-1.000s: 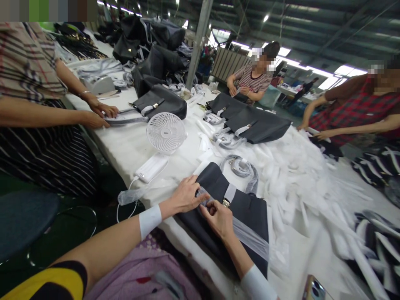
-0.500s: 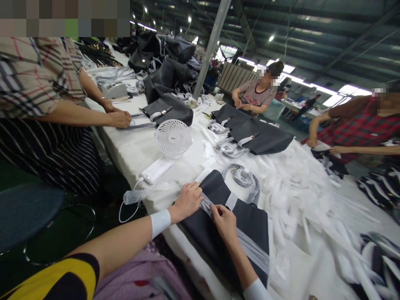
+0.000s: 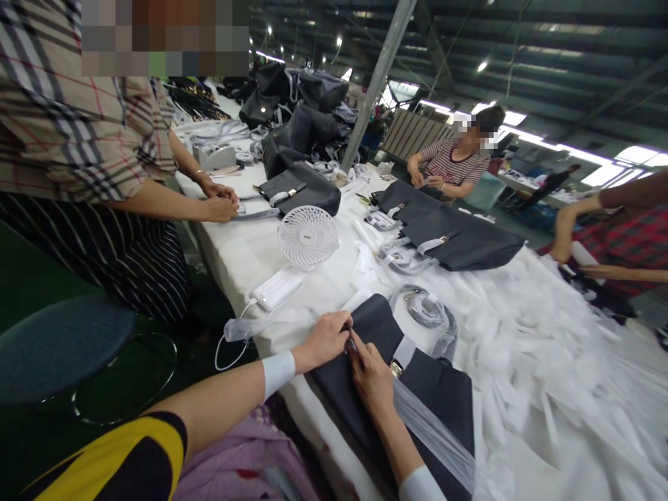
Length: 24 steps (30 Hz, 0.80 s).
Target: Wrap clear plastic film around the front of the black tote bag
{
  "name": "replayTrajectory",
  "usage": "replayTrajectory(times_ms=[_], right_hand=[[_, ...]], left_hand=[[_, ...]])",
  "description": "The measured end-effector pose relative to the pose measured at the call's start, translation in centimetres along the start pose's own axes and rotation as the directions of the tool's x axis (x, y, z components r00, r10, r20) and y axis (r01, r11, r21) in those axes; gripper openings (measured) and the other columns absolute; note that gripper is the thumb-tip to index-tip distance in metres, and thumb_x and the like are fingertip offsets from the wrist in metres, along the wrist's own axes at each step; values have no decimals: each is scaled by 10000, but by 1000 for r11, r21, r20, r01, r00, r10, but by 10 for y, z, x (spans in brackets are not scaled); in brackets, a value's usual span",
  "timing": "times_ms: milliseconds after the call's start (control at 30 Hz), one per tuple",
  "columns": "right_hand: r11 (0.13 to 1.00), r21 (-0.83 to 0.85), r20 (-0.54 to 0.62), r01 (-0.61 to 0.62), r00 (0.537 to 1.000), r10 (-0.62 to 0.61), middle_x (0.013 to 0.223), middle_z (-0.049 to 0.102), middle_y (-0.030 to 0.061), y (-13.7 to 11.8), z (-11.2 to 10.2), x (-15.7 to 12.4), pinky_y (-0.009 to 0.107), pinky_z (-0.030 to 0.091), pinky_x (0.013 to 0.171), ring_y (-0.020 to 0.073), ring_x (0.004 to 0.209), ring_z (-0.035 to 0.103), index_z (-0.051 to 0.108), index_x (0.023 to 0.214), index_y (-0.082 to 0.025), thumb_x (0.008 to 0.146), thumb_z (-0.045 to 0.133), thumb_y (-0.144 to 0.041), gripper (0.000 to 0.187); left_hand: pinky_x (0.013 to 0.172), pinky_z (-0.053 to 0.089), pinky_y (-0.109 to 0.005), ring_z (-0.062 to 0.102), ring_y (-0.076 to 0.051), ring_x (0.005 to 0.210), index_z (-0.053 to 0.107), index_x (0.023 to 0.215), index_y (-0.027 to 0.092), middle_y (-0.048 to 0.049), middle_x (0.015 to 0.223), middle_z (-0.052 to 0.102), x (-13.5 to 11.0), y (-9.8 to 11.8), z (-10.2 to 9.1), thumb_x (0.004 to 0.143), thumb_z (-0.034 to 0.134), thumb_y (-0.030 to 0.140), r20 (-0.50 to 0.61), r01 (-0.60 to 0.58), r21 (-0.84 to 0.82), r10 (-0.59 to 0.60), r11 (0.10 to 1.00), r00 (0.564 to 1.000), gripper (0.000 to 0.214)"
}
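Note:
A black handbag [image 3: 438, 390] lies flat at the near table edge, partly under my hands. My left hand [image 3: 328, 339] is closed at its upper left part, fingertips pinched together. Just beside it, my right hand [image 3: 371, 379] pinches too, and the fingertips of both meet at a narrow dark piece that looks like a strap end. Below my right hand, a strip of clear plastic film [image 3: 433, 435] runs across the bag. A gold clasp [image 3: 396, 367] shows beside the right knuckles, under a white wrapped tab [image 3: 404, 350]. A film-wrapped coiled strap [image 3: 425, 309] lies beyond the bag.
A white fan [image 3: 307, 236] and a white power bank [image 3: 279, 289] with a cable stand left of the bag. More black bags [image 3: 464, 240] lie beyond. White wrapping [image 3: 527, 348] heaps on the right. Co-workers surround the table; a stool [image 3: 62, 348] is at left.
The gold clasp, hidden before, now shows beside my right hand. Film that lay between my hands is no longer seen there; a narrow dark piece is. The view has shifted left.

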State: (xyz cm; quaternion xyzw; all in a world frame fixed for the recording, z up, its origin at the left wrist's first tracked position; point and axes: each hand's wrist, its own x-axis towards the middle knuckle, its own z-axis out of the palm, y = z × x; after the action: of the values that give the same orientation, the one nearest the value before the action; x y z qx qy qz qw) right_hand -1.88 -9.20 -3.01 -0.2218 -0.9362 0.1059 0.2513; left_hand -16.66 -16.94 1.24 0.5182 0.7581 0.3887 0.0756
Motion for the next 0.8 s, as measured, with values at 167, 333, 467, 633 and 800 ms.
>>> replayTrajectory(times_ms=[167, 333, 467, 633, 800], right_hand=[[1000, -24, 7, -17, 1000, 17, 790, 542, 30, 0, -1, 2, 275, 431, 616, 152, 649, 564, 521, 1358, -194, 1018, 276, -447, 490], [999, -35, 18, -31, 999, 31, 788, 546, 28, -1, -3, 2, 275, 425, 601, 153, 644, 566, 518, 1363, -210, 1012, 275, -458, 493], [999, -29, 15, -37, 999, 37, 788, 539, 32, -2, -5, 2, 272, 425, 594, 157, 649, 562, 517, 1363, -208, 1009, 280, -451, 490], [999, 9, 11, -43, 999, 42, 781, 531, 29, -1, -6, 3, 270, 425, 596, 160, 659, 563, 530, 1350, -214, 1006, 288, -467, 491], [997, 55, 4, -49, 999, 49, 756, 518, 19, 0, -7, 4, 268, 426, 599, 157, 646, 557, 537, 1347, -203, 1001, 306, -476, 497]], left_hand=[[820, 484, -285, 647, -168, 874, 510, 1166, 208, -22, 890, 678, -6, -26, -50, 891, 494, 219, -90, 222, 43, -217, 974, 972, 275], [785, 488, -353, 665, -266, 875, 520, 1215, 170, -81, 828, 685, -22, -62, -94, 832, 599, 374, -30, 384, 207, -387, 900, 922, 440], [836, 481, -427, 653, -340, 952, 640, 833, 151, -152, 907, 683, -18, -68, -95, 731, 671, 243, 49, 383, 290, -414, 877, 909, 140], [907, 448, -486, 637, -349, 995, 618, 760, 129, -165, 896, 660, 2, -53, -103, 728, 579, 45, 26, 356, 255, -375, 899, 927, 99], [1000, 393, -496, 585, -309, 1109, 590, 985, 172, -154, 1102, 615, 10, -41, -120, 894, 452, 149, -120, 371, 66, -361, 926, 925, 167]])
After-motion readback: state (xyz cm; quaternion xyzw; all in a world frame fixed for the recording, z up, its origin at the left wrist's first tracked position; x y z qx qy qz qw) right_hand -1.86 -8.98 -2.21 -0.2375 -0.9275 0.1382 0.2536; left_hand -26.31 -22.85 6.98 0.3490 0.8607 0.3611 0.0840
